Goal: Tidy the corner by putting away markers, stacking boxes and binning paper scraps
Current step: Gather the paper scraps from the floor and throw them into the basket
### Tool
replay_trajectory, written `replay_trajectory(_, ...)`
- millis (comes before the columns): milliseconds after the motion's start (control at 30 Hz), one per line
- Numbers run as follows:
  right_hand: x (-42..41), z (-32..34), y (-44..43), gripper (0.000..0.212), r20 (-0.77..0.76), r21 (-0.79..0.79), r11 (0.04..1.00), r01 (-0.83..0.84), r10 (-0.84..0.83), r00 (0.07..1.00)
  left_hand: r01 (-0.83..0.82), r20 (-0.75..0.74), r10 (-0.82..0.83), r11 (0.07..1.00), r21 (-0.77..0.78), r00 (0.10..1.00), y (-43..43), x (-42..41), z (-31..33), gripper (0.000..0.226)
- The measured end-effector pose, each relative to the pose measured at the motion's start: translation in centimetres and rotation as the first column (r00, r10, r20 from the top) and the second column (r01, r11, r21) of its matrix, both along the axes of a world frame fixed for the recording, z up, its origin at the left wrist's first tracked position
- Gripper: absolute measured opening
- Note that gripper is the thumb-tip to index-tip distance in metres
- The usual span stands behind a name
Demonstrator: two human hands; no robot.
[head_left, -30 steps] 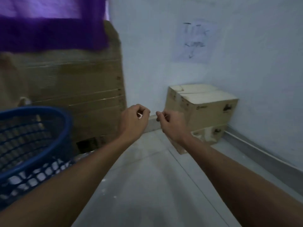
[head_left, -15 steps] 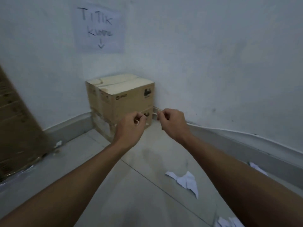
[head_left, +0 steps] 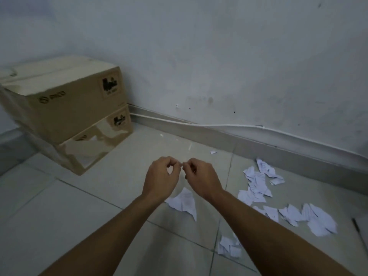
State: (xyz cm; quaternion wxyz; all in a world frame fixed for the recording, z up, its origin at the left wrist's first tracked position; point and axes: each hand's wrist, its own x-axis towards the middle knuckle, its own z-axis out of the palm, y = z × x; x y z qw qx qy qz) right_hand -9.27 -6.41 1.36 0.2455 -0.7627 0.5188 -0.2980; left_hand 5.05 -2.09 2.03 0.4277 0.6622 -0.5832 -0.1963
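Wall is taking up the top half of the view and the tiled floor is taking the rest. A skirting board is running along the join, with a white cable trailing along its top edge.

Two cardboard boxes are sitting tucked into the corner on the left, the upper box resting on the lower box. So I'm guessing the stacking part is looking done and they're parked there out of the way.

The paper scraps are lying loose on the floor to the right, mostly bunched near the skirting board. One bigger scrap is lying just below the wrists and a small clump is sitting nearer the camera. No bin is showing here.

Left grip and right grip are hovering between boxes and scraps. Both have fingers curled in and fingertips pinched, and the two sets of tips are nearly touching. I'm not making out anything held in them.

At the right edge a thin dark marker, if that's what it is, is lying just beside the outermost scraps.

Room-wise, the floor between the boxes and the scraps is giving the arms space to come down. The only fiddly bits are looking like the scraps hugging the skirting board and cable.
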Motion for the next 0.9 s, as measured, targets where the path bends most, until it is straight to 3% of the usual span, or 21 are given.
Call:
replay_trajectory(167,-3.5,-3.9,-0.3,0.021,-0.154,0.115,0.980,-0.163,0.179,0.972,0.031,0.035,-0.034,0.997,0.064,0.999,0.2,-2.3,-5.4,0.013)
replay_trajectory(300,-4.9,-5.7,-1.7,0.034,-0.206,0.205,0.969,-0.140,0.182,0.962,0.056,0.241,-0.115,0.969,0.239,0.964,0.8,-2.9,-9.3,0.078)
replay_trajectory(367,-4.4,-6.4,-2.3,0.042,-0.234,0.236,0.960,-0.153,0.209,0.950,0.029,0.304,-0.140,0.939,0.342,0.942,0.9,-2.9,-11.6,0.094)
replay_trajectory(467,-3.0,-7.6,-2.9,0.057,-0.283,0.288,0.934,-0.212,0.294,0.913,-0.026,0.353,-0.131,0.913,0.407,0.926,1.1,-2.9,-13.6,0.095)
replay_trajectory(567,-1.8,-8.8,-3.7,0.072,-0.391,0.360,0.885,-0.295,0.430,0.814,-0.054,0.369,-0.111,0.912,0.407,0.923,1.5,-3.4,-14.5,0.099)
replay_trajectory(700,-1.7,-9.8,-4.3,0.066,-0.531,0.308,0.883,-0.354,0.468,0.707,0.023,0.268,-0.108,0.953,0.303,0.957,0.9,-3.9,-15.9,0.088)
replay_trajectory(800,-3.0,-10.9,-4.4,0.049,-0.421,0.226,0.911,-0.346,0.411,0.808,0.119,0.220,-0.171,0.966,0.231,0.960,-0.8,-4.2,-18.2,0.081)
replay_trajectory(900,-5.7,-11.2,-4.1,0.027,-0.298,0.118,0.934,-0.337,0.357,0.885,0.153,0.277,-0.225,0.953,0.260,0.934,-2.0,-6.1,-18.0,0.081)
